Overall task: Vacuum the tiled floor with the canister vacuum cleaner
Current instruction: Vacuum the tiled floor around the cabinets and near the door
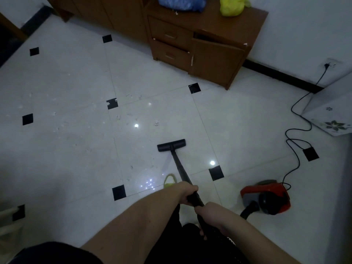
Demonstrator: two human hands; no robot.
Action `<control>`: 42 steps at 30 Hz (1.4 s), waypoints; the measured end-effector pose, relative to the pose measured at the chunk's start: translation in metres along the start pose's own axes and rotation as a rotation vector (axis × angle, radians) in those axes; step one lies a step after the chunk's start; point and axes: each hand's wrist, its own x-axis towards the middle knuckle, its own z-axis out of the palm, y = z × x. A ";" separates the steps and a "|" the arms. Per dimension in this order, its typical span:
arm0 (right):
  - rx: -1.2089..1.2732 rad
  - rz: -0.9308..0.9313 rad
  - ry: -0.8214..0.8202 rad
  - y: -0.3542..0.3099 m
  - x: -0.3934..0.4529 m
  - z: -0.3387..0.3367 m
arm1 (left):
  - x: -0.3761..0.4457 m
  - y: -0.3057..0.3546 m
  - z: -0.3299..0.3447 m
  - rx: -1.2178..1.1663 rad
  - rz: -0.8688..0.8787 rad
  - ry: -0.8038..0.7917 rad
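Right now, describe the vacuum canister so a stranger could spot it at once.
Start at the brown wooden cabinet against the far wall and come toward the person, to the right of the wand. The vacuum canister sits on the tiles, the only red-and-black object there.

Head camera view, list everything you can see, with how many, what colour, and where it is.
Floor head: one, black, on the tiled floor mid-frame.
Wand: one, black, from floor head to hands.
Canister vacuum: one, red and grey, floor lower right.
Power cord: one, black, from canister to wall socket.
Paper scraps: many, white, scattered centre and left.
Cabinet: one, brown, against back wall.
Bags: one blue, one yellow, on cabinet.
White floral unit: one, right edge.
Left hand: grips wand, forward.
Right hand: grips wand, nearer.
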 end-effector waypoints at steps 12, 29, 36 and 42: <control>0.075 -0.072 0.061 0.019 -0.017 -0.001 | -0.008 -0.008 0.023 -0.022 0.054 0.009; 0.265 -0.023 0.089 -0.173 0.031 -0.040 | 0.025 0.170 -0.094 0.115 0.095 -0.010; 0.327 -0.008 0.167 -0.184 0.029 -0.071 | 0.023 0.209 -0.078 0.203 0.100 -0.094; 0.370 0.006 0.187 -0.159 0.021 -0.087 | 0.030 0.208 -0.041 0.241 0.060 -0.139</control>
